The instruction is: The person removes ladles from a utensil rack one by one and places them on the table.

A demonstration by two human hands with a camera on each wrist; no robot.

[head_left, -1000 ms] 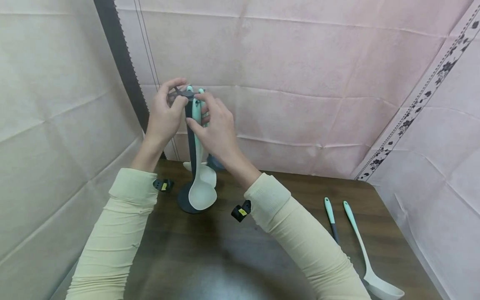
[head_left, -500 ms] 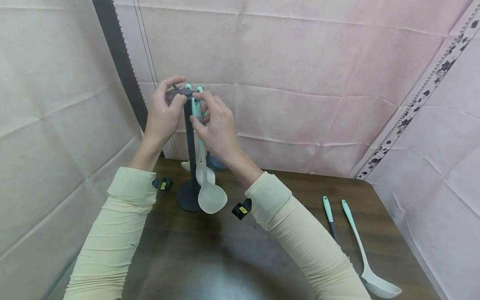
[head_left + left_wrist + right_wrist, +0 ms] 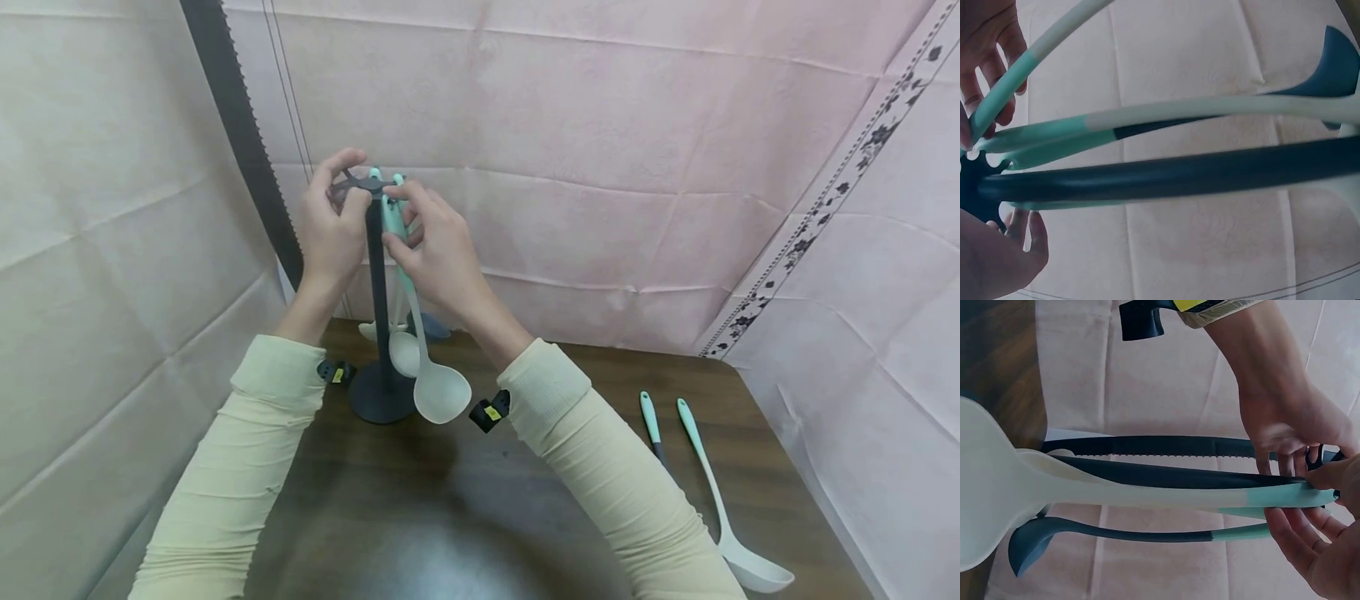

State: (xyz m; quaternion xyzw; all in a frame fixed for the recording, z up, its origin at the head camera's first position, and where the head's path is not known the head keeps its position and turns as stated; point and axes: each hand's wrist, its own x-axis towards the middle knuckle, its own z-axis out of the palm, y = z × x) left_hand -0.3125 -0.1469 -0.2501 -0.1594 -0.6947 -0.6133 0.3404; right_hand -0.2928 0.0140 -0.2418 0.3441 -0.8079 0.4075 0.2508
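A dark utensil stand [image 3: 378, 292] with a round base and a hooked top rises from the table. My left hand [image 3: 335, 218] holds that top [image 3: 972, 187] between thumb and fingers. With my right hand [image 3: 441, 250] I pinch the mint-green handle of a white spoon [image 3: 442, 394] close to the top. The spoon slants out to the right, its bowl apart from the post. Whether its end sits on a hook is hidden by my fingers. Behind it hang another white utensil [image 3: 404, 354] and a dark blue ladle [image 3: 1030, 545] with a mint handle.
On the brown table [image 3: 555, 500] at the right lie a white ladle [image 3: 750, 568] and a mint-handled utensil [image 3: 651, 418], its dark lower part covered by my right sleeve. A pale cloth [image 3: 570, 183] hangs behind the table and at both sides.
The spoon's bowl has swung to the right, away from the post, uncovering more of the base. Both hands stay at the stand's top, nearly unmoved.
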